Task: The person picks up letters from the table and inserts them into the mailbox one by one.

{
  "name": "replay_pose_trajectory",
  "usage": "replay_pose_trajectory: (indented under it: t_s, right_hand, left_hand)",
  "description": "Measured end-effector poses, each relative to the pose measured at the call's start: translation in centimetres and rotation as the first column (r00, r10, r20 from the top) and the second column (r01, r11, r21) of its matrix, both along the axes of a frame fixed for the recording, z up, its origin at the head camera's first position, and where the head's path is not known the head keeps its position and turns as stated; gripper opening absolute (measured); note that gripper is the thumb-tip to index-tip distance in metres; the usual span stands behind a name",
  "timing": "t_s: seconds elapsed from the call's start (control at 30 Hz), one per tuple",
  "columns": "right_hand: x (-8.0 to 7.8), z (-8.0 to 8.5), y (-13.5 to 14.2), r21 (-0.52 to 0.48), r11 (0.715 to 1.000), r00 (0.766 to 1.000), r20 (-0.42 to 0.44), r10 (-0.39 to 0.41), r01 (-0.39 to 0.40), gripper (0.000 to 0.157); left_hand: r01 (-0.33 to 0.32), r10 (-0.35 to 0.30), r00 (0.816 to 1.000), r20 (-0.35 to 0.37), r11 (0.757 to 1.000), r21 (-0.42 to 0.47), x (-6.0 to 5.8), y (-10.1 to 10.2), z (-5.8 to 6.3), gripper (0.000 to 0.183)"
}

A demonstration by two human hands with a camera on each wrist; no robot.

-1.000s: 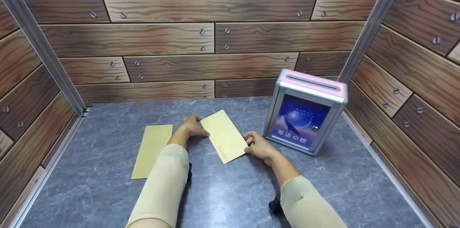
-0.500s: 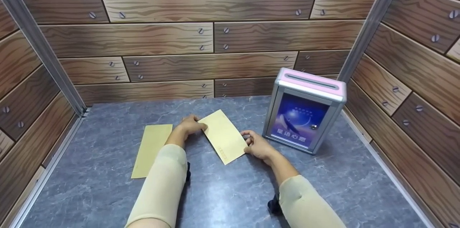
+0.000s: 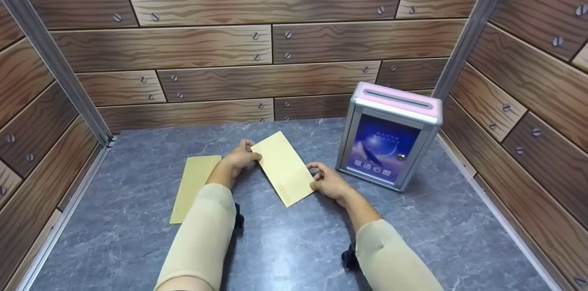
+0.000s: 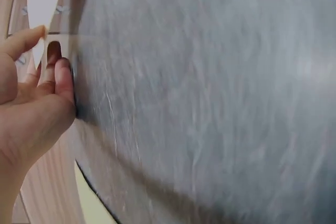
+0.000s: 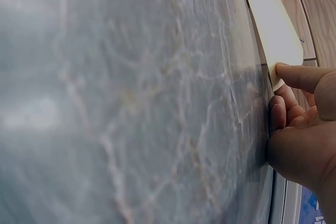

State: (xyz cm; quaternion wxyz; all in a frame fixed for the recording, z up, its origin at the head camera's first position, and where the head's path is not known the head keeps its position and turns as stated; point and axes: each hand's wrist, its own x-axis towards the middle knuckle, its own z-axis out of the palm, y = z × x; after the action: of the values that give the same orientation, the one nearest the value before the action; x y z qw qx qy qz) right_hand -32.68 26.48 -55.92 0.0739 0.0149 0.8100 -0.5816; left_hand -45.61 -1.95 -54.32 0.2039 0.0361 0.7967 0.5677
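A pale yellow paper envelope (image 3: pixel 283 169) lies slantwise between both hands, with a row of small printed boxes near its lower corner. My left hand (image 3: pixel 240 157) pinches its upper left edge, thumb on top. The right hand (image 3: pixel 330 181) pinches the lower right edge between thumb and fingers. In the left wrist view the left hand (image 4: pixel 37 87) grips the envelope (image 4: pixel 44 3) by its edge. The right wrist view has the envelope (image 5: pixel 273 24) held at a corner by the right hand (image 5: pixel 307 114).
A second yellow envelope (image 3: pixel 193 185) lies left of the left forearm, partly covered by it. A box with a pink slotted top (image 3: pixel 388 137) and a blue picture door stands at the right. Wood-patterned walls (image 3: pixel 206 45) enclose the grey marbled table (image 3: pixel 285 254).
The left hand has shifted slightly left and up, and the envelope's upper end has moved with it. The right hand keeps its hold on the lower edge.
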Motion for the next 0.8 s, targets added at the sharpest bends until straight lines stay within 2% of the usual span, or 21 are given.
replay_pose_trajectory:
  t_s: [0.13,0.27,0.5,0.7,0.8]
  right_hand:
    - [0.1,0.0,-0.2,0.0,1.0,1.0,-0.017,0.006,-0.006,0.061]
    - [0.0,0.0,-0.1,0.019,1.0,1.0,-0.026,0.005,-0.004,0.06]
    - [-0.2,0.3,0.1,0.054,0.998,1.0,-0.024,0.016,-0.015,0.048]
    - [-0.1,0.3,0.7,0.026,0.997,0.997,0.011,0.077,-0.077,0.037]
    - [0.2,0.5,1.2,-0.008,0.995,0.995,0.025,0.101,-0.101,0.032]
  left_hand:
    - [-0.037,0.036,0.997,-0.062,0.999,-0.01,0.5,0.2,0.0,0.047]
    - [-0.061,0.058,0.99,-0.128,0.998,-0.018,1.0,0.6,0.5,0.049]
    - [-0.072,0.097,0.978,-0.183,0.988,0.139,1.8,1.2,2.0,0.051]
    - [-0.096,0.142,0.947,-0.289,0.981,0.169,2.9,1.3,2.4,0.05]
    - [-0.074,0.13,0.944,-0.303,0.979,0.191,3.5,1.5,2.8,0.054]
